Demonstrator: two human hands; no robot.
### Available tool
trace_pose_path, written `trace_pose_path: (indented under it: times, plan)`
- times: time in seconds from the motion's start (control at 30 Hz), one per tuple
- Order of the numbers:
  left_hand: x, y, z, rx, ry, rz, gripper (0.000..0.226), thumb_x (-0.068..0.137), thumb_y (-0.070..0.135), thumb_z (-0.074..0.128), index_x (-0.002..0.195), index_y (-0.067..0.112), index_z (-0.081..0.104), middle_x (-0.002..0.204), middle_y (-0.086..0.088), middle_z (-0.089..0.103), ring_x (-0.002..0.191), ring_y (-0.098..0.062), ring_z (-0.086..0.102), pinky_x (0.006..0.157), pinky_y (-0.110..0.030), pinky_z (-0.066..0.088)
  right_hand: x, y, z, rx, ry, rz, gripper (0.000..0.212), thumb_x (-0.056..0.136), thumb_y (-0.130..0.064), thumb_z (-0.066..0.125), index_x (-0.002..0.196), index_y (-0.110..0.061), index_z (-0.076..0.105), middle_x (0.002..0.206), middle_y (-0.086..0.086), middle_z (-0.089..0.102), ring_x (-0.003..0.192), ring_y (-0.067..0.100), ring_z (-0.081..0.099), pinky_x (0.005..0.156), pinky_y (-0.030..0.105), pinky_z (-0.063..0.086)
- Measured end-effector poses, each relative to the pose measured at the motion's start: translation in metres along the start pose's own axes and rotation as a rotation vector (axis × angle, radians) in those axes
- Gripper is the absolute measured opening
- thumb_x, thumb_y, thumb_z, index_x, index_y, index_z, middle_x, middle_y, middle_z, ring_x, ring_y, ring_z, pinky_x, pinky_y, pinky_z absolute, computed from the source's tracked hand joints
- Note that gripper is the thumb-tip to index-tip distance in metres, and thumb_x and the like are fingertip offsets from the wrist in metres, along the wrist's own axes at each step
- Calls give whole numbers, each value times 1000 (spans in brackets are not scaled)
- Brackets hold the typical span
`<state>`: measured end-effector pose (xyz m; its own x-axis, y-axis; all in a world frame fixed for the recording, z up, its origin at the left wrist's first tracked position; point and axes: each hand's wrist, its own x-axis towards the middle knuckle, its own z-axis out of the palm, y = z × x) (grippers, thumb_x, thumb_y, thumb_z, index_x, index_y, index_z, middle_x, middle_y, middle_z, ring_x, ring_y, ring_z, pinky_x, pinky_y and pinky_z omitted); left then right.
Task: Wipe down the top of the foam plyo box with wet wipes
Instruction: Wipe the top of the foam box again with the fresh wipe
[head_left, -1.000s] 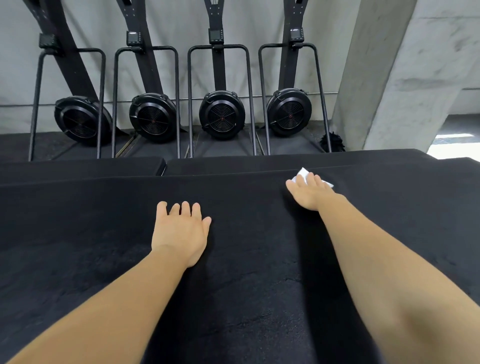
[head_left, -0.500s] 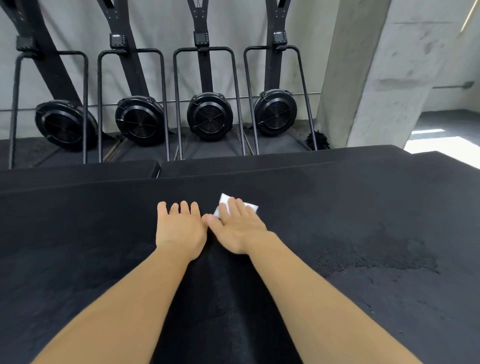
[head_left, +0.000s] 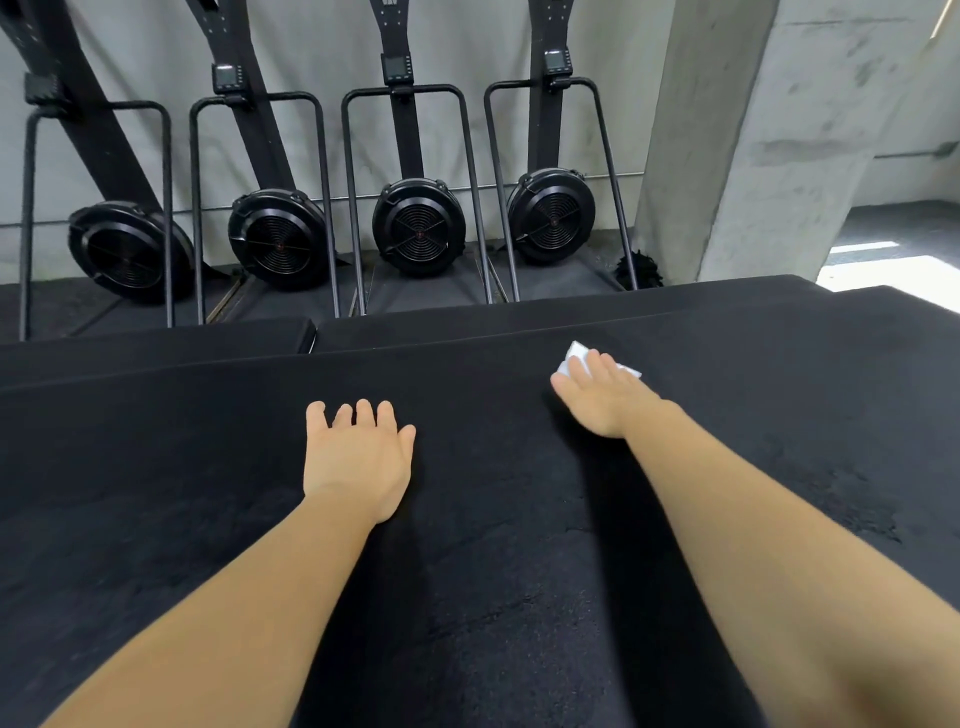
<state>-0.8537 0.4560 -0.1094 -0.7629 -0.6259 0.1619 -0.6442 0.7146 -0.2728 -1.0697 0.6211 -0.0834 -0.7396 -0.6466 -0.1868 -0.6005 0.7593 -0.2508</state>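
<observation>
A single head-worn wide-angle camera looked forward and down, close over the foam plyo box (head_left: 467, 597) filling the lower frame, facing the wall (head_left: 322, 47) at top.

This is a gym, a training hall by the look of it. Left of the bare concrete pillar (head_left: 727, 156) four tall black fan-wheel machines (head_left: 418, 234) stand in a row against a pale wall (head_left: 311, 41), each with a round caged flywheel low down, a tube frame and a small monitor (head_left: 395, 66) on its mast; they are probably ski trainers. Dark rubber flooring (head_left: 52, 306) runs under them. Nearer than the pillar lies the black foam plyo box (head_left: 467, 545), and two more padded blocks (head_left: 156, 348) lie between it and the machines.
</observation>
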Motion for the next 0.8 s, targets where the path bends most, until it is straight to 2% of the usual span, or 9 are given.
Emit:
trace_pose_path:
  times: [0.1, 0.2, 0.33, 0.43, 0.53, 0.63, 0.67, 0.73, 0.8]
  plan:
    - [0, 0, 1, 1, 5, -2, 52, 100, 38, 6, 133, 16, 38, 118, 2, 52, 116, -23, 48, 111, -49, 14, 5, 9, -3, 24, -5, 88, 59, 105, -41, 19, 154, -8, 20, 158, 19, 15, 146, 33, 14, 118, 46, 14]
    - [1, 0, 2, 5, 18, -6, 50, 100, 39, 6, 128, 16, 41, 111, 3, 52, 110, -22, 49, 110, -49, 15, 2, 1, 0, 17, 34, 133, 59, 103, -37, 19, 153, -6, 21, 154, 19, 20, 143, 31, 15, 119, 44, 14]
    - [2, 0, 1, -7, 11, -12, 48, 99, 40, 6, 121, 17, 43, 110, 3, 53, 108, -22, 50, 110, -49, 15, -21, -26, 13, 78, 11, 99, 67, 104, -50, 22, 155, -8, 16, 161, 18, 11, 148, 33, 10, 119, 46, 8]
    - [0, 0, -1, -27, 1, -13, 49, 100, 40, 6, 122, 17, 43, 112, 3, 53, 111, -22, 49, 111, -49, 15, -43, -52, 25, 13, 62, 2, 58, 102, -49, 22, 140, -7, 36, 136, 11, 36, 128, 29, 29, 114, 40, 22]
    - [-1, 0, -3, -45, -6, -24, 49, 100, 40, 7, 125, 17, 42, 117, 2, 53, 115, -23, 48, 111, -49, 14, -67, -81, 35, 56, 35, -85, 60, 101, -51, 18, 139, -10, 37, 130, 5, 34, 126, 24, 28, 113, 38, 22]
    - [-3, 0, -6, -37, -22, -12, 43, 99, 37, 11, 120, 18, 44, 117, 1, 52, 114, -23, 48, 110, -50, 16, -85, -109, 47, 37, -39, -173, 67, 102, -53, 12, 152, -10, 23, 152, 8, 22, 144, 25, 12, 120, 40, 11]
    - [-4, -1, -6, -22, -24, 3, 39, 98, 35, 16, 119, 19, 45, 114, 1, 51, 112, -23, 47, 109, -51, 17, -89, -115, 51, 17, -69, -200, 69, 102, -53, 10, 157, -11, 14, 161, 9, 10, 150, 26, 2, 122, 40, 5]
    - [-5, -2, -6, -12, -29, 14, 34, 97, 33, 21, 115, 20, 46, 109, 2, 48, 107, -21, 47, 107, -51, 19, -92, -119, 55, 6, -121, -239, 68, 103, -52, 6, 159, -15, -3, 166, 7, -12, 152, 21, -16, 123, 39, -6]
    - [-5, -2, -6, -14, -30, 12, 37, 96, 32, 18, 116, 19, 47, 110, 2, 48, 107, -21, 46, 107, -50, 19, -89, -112, 52, 18, -125, -271, 64, 104, -49, 8, 159, -17, 0, 166, 5, -10, 152, 19, -13, 123, 37, -4]
